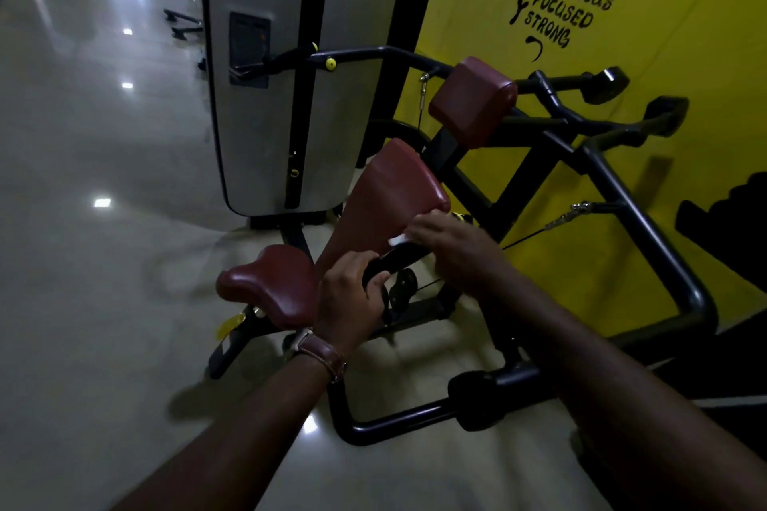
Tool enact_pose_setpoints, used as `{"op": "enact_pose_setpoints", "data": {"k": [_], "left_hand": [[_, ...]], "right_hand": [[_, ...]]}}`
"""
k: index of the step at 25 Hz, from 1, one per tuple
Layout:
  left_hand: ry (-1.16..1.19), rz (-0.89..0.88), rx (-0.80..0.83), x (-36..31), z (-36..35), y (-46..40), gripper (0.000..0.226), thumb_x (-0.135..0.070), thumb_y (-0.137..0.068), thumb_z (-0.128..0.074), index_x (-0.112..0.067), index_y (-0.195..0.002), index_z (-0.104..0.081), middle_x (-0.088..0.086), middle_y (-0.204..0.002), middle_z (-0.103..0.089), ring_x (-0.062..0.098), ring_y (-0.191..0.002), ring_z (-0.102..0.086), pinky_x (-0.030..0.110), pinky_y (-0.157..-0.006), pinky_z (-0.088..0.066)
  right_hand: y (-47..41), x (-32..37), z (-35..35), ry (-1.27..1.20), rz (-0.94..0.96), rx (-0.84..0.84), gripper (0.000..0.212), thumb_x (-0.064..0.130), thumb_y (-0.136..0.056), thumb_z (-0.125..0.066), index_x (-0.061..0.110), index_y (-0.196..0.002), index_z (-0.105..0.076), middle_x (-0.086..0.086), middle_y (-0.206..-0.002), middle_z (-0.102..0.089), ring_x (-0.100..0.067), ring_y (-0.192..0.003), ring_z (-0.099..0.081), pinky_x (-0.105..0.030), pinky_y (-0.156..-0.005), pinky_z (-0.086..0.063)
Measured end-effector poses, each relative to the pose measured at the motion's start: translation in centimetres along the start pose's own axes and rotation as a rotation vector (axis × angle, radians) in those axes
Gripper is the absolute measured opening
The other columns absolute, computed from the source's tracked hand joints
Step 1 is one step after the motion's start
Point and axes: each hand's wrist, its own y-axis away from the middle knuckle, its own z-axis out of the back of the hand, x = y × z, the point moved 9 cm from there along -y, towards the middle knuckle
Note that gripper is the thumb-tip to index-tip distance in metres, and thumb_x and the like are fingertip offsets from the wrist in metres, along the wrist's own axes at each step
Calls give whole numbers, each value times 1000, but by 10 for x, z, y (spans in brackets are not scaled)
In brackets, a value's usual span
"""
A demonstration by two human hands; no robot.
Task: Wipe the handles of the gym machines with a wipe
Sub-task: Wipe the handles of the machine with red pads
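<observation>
Fingers (pixel 373 286) grip the handle (pixel 400 255), which slants up-right under the wipe (pixel 397 239).

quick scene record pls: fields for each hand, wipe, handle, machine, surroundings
left hand: left hand grips the near end of the black handle; brown watch strap on the wrist
right hand: right hand holds the white wipe against the handle
wipe: small, mostly hidden under the fingers
handle: black, in front of the tilted maroon pad
machine: black frame, maroon seat, grey weight-stack cover
surroundings: yellow wall with black lettering, glossy floor
</observation>
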Motion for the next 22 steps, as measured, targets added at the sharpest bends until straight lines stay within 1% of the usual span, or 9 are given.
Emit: {"op": "enact_pose_setpoints", "data": {"k": [2,4,8,10,12,14,17,20,22], "left_hand": [[4,-7,0,1,0,0,23,-15,-84,-68,-8,-106,-67,5,-96,-67,20,-86,-64,32,-72,-53],[15,-14,0,1,0,0,22,-14,-84,-68,-7,-106,-67,5,-95,-67,20,-85,-64,31,-72,-53],[14,-26,-6,-1,2,1,25,-18,-84,-64,-6,-105,-67,7,-94,-67,22,-84,-64,32,-72,-53],[15,-29,3,-1,1,1,26,-18,-84,-64,-5,-106,-67,7,-95,-66,23,-86,-64,34,-73,-53],[18,-33,11,-1,1,1,24,-15,-85,-67,-4,-107,-66,8,-95,-66,24,-86,-64,35,-74,-54],[25,-26,10,0,1,0,25,-11,-84,-70,-4,-107,-67,7,-95,-67,23,-87,-64,34,-75,-54],[36,-22,7,0,1,0,24,-9,-82,-71,-5,-106,-67,6,-93,-66,23,-84,-64,32,-73,-52],[35,-28,8,-2,2,0,24,-8,-82,-71,-6,-106,-68,6,-93,-67,22,-84,-63,30,-72,-50],[30,-30,12,-2,2,-1,24,-7,-81,-71,-5,-105,-68,7,-93,-67,23,-85,-64,28,-74,-49]], "right_hand": [[10,-33,12,-33,-252,-138,56,13,-78,-22,9,-114,-65,-7,-120,-62,-27,-106,-60,-34,-75,-54],[22,-39,8,-55,-475,-280,47,4,-85,-30,5,-118,-64,-11,-126,-61,-29,-112,-60,-36,-84,-54],[47,-41,-11,-510,-953,-702,33,6,-93,-53,9,-125,-63,-7,-131,-61,-16,-124,-55,-32,-105,-45],[54,-51,-16,-651,-1147,-784,30,12,-93,-55,13,-121,-67,-1,-119,-68,-9,-109,-61,-27,-93,-51],[62,-68,-25,-898,-1294,-797,24,15,-96,-53,9,-112,-70,-2,-94,-72,-9,-80,-64,-22,-67,-52],[60,-76,-50,-1449,-1320,-883,27,12,-99,-46,-1,-109,-67,-9,-84,-70,-11,-61,-59,-19,-48,-45],[41,-39,-89,-2134,-1172,-871,32,9,-99,-41,-2,-120,-62,-10,-99,-65,-6,-59,-56,-14,-41,-40],[25,8,-110,-2496,-1039,-630,38,-4,-88,-44,0,-123,-59,-9,-101,-58,-2,-58,-42,-11,-41,-33],[24,4,-86,-2577,-965,-625,35,-2,-82,-54,0,-117,-57,-11,-100,-56,-4,-52,-48,-14,-39,-35]]}}
